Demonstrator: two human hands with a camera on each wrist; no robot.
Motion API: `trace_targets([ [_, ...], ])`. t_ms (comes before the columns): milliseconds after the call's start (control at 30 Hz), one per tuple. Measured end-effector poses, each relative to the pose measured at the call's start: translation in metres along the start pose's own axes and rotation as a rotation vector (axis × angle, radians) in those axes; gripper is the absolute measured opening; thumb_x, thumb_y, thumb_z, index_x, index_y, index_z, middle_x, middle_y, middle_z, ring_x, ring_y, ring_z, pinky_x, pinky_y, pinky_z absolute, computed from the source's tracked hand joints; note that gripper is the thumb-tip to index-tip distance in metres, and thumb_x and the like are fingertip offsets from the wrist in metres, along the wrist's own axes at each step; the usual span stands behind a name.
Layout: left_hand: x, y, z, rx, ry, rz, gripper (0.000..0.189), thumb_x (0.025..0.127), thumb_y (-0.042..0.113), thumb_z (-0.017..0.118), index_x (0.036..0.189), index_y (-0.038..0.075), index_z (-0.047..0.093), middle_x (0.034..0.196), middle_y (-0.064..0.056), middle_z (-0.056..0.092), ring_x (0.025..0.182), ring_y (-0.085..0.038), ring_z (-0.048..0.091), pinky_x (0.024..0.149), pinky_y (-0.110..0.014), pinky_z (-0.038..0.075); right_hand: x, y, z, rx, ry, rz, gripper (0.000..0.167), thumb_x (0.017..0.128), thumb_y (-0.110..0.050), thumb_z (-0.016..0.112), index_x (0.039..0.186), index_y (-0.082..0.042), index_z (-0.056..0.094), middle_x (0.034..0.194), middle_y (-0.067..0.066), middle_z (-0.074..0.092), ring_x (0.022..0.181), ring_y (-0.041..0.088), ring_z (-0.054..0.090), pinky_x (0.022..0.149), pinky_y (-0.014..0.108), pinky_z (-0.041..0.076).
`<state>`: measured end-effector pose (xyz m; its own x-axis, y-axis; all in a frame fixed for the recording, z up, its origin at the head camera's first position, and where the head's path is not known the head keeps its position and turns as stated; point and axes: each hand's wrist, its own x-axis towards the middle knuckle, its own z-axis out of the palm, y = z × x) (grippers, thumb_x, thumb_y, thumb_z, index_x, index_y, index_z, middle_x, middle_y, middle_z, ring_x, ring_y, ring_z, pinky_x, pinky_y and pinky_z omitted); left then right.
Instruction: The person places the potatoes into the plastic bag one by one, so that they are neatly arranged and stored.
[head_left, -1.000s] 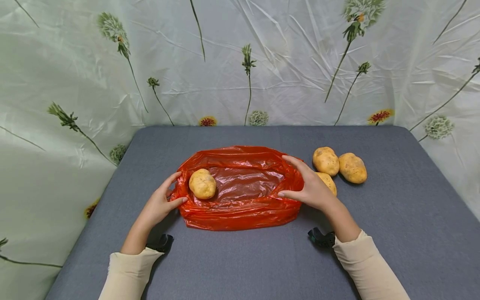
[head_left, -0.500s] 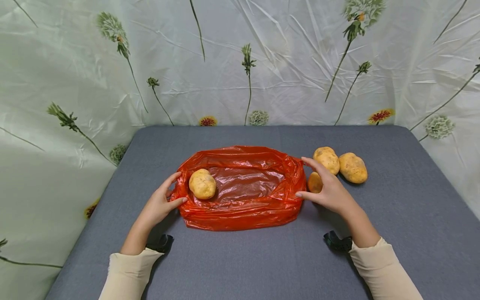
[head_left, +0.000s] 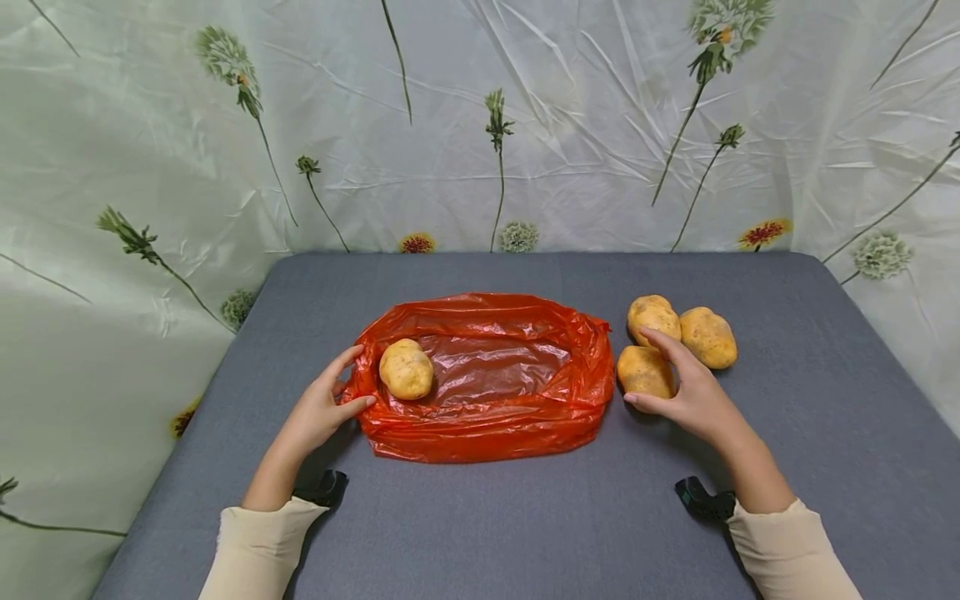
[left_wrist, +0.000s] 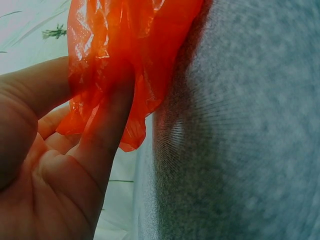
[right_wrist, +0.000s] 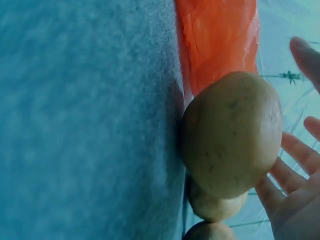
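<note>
A red plastic bag (head_left: 487, 433) lies with its mouth spread wide on the grey table. One potato (head_left: 406, 369) sits inside its left end. My left hand (head_left: 317, 412) holds the bag's left end, thumb and fingers on the film; in the left wrist view a digit shows dimly through the red plastic (left_wrist: 145, 65). To the right of the bag, my right hand (head_left: 693, 392) reaches over the nearest loose potato (head_left: 643, 372), thumb and fingers spread apart around it. The right wrist view shows that potato (right_wrist: 232, 135) large, with spread fingers (right_wrist: 300, 150) beside it.
Two more potatoes, one (head_left: 654, 317) behind the nearest and another (head_left: 708, 337) to its right, lie close together on the table (head_left: 495, 533). A pale flower-print sheet (head_left: 420, 183) hangs behind the table. Black wrist devices (head_left: 705, 500) sit at both cuffs.
My right hand has left the bag's right end and moved right to the nearest potato. The left hand and the potato in the bag have stayed in place.
</note>
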<state>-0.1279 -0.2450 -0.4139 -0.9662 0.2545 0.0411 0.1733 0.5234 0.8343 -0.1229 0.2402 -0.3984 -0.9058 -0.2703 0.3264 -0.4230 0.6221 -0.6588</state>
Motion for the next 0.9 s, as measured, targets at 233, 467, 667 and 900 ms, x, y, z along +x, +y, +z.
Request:
trace_targets([
  [233,0.000,0.001,0.000,-0.003,0.001,0.003,0.073,0.080,0.010,0.068,0.140,0.010,0.026,0.137,-0.020,0.030,0.075,-0.018,0.060,0.060,-0.027,0.048,-0.008,0.012,-0.005,0.002,0.002,0.007,0.083,0.065,-0.007,0.080,0.135,-0.002,0.035,0.128,0.020,0.041,0.116,0.036,0.038,0.090,0.010,0.023],
  [467,0.001,0.000,0.000,-0.007,0.001,0.000,0.074,0.080,0.009,0.068,0.140,0.011,0.026,0.137,-0.019,0.030,0.076,-0.019,0.060,0.060,-0.027,0.048,-0.012,0.021,-0.004,0.041,-0.012,0.027,0.082,0.068,-0.008,0.078,0.136,-0.004,0.033,0.130,0.019,0.040,0.118,0.028,0.038,0.090,0.010,0.024],
  [667,0.000,0.000,0.000,-0.015,0.001,0.001,0.074,0.080,0.009,0.068,0.140,0.011,0.026,0.138,-0.018,0.030,0.077,-0.022,0.060,0.061,-0.027,0.048,-0.011,0.016,-0.002,0.029,-0.034,0.043,0.082,0.065,-0.007,0.080,0.134,0.000,0.035,0.128,0.019,0.040,0.108,0.029,0.041,0.087,0.033,0.035],
  [900,0.000,-0.002,0.001,-0.029,-0.002,0.008,0.074,0.080,0.008,0.068,0.140,0.010,0.026,0.137,-0.020,0.029,0.080,-0.024,0.060,0.062,-0.027,0.048,-0.013,0.022,0.002,0.021,-0.082,0.097,0.082,0.068,-0.018,0.079,0.136,-0.008,0.035,0.131,0.015,0.039,0.111,0.030,0.039,0.083,0.045,0.034],
])
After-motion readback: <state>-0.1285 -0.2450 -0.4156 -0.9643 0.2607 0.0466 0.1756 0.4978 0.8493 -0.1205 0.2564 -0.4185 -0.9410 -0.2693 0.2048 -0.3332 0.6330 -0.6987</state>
